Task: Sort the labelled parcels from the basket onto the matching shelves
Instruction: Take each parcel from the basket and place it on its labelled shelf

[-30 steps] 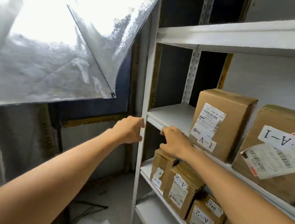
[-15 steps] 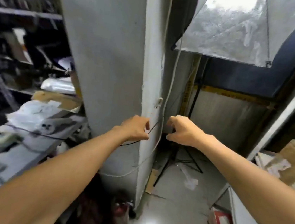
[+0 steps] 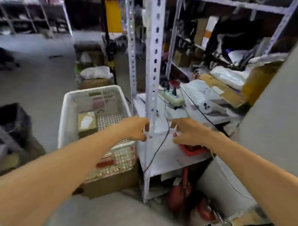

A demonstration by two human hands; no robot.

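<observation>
Parcel [image 3: 87, 122], a brown labelled box, lies in the white basket [image 3: 65, 107], down and left of both hands. The left hand [image 3: 135, 130] is nearer to it than the right hand [image 3: 188, 134]. Both hands' fingers seem loosely curled and empty, though blur hides detail.

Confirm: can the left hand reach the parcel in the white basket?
Likely yes: the left hand holds nothing and hovers by the basket; the parcel lies uncovered inside, open from above.
</observation>
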